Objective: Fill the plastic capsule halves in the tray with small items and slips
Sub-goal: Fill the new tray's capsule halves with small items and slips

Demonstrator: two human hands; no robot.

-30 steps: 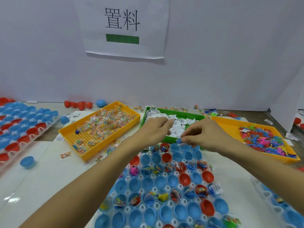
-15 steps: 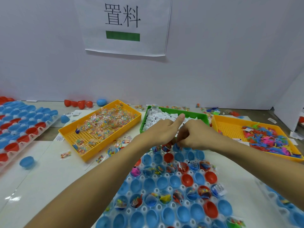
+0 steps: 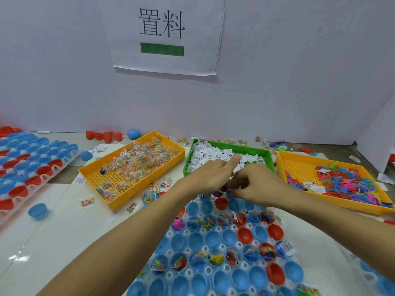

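Two bare hands are meeting over the far rows of a clear capsule tray (image 3: 188,232), where blue and red capsule halves (image 3: 228,239) are sitting open side up so they can take their fill. The left hand (image 3: 210,178) is curling most of its fingers under, with one fingertip pointing out over the green bin (image 3: 270,159); the right hand (image 3: 258,184) is bunching its fingers against it, apparently working something small between them. Whether either hand is actually pinching a slip cannot be told, since the fingertips are hiding each other.

The green bin of white paper slips (image 3: 203,155) is lying straight ahead of the tray, probably placed there for the shortest reach. A yellow bin of bagged beads (image 3: 136,163) is flanking it on the left, and an orange bin of colourful plastic figures (image 3: 350,184) on the right, keeping each kind of filling apart.

In the tray, two rows of halves are already holding figures and packets, while the rows between and nearest the camera are mostly waiting empty, so the job looks partly done. A second tray of halves (image 3: 27,163) is standing by at far left, with loose halves and stray packets scattered on the white table (image 3: 64,231). A printed sign (image 3: 164,33) is hanging on the wall behind.
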